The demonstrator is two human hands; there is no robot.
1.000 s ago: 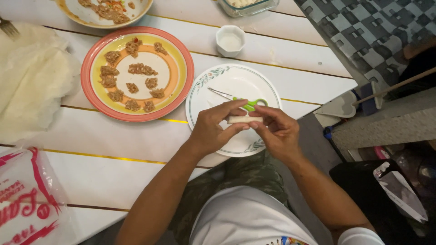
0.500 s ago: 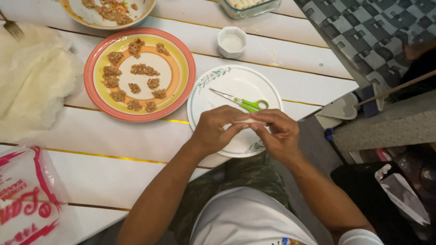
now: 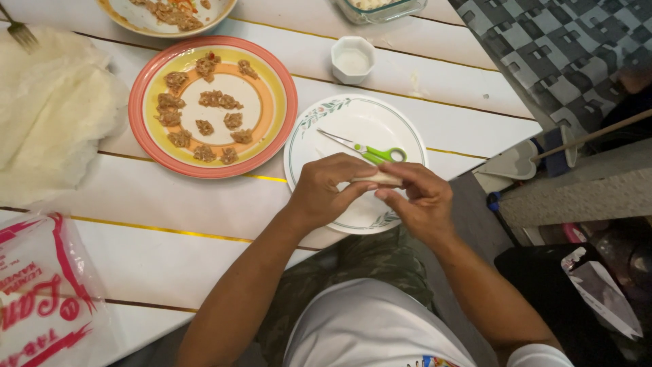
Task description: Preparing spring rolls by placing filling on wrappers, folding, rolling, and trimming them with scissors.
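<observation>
Both hands have stayed over the white plate (image 3: 339, 115) since a moment ago, and the small pale roll (image 3: 377, 179) between them now looks more tightly closed. Seen from above, the left hand (image 3: 324, 191) curls around the roll's left end, fingers bent and pinching it. The right hand (image 3: 420, 198) grips the other end, fingertips pressed on top. The roll is held just above the near half of the plate; whether it touches the plate is hard to tell.

On the far side of the same plate lie scissors with green handles (image 3: 370, 152), just beyond the hands. To the left, a round plate with an orange and yellow rim (image 3: 275, 81) holds small brown lumps of filling (image 3: 217, 100). Behind the white plate stands a small white cup (image 3: 352, 60). A stack of thin pale wrappers (image 3: 47, 115) lies at the far left of the white slatted table (image 3: 170, 204), and a red and white plastic packet (image 3: 34, 299) sits at the near left corner.
</observation>
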